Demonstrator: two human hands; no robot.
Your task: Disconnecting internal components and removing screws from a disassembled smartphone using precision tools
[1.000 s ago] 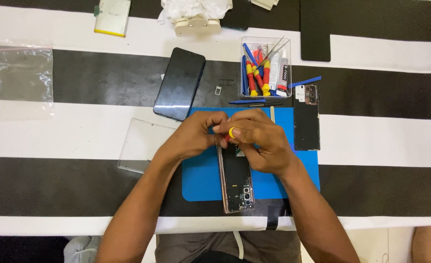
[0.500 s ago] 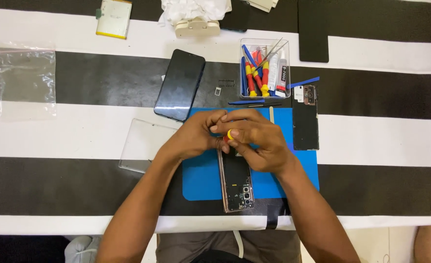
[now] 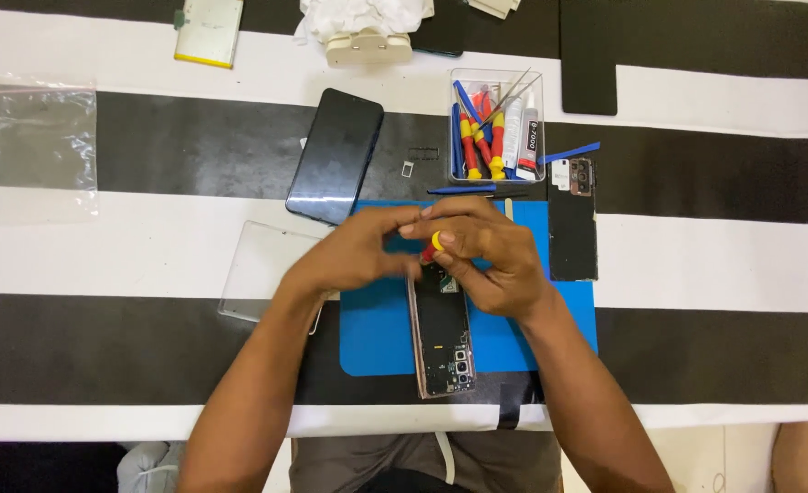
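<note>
Little has changed since a second ago: the right hand [image 3: 491, 260] still pinches a red-and-yellow screwdriver [image 3: 433, 246] over the opened phone [image 3: 440, 338] on the blue mat [image 3: 377, 338]; the left hand [image 3: 358, 256] steadies its tip, fingers closed.

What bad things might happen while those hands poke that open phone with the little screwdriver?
The red and yellow screwdriver in the right hand might slip and scratch the bare parts inside the opened phone. Any tiny screw could roll off the blue mat onto the striped table and get lost. The left hand might bump the clear plastic case beside it.
</note>
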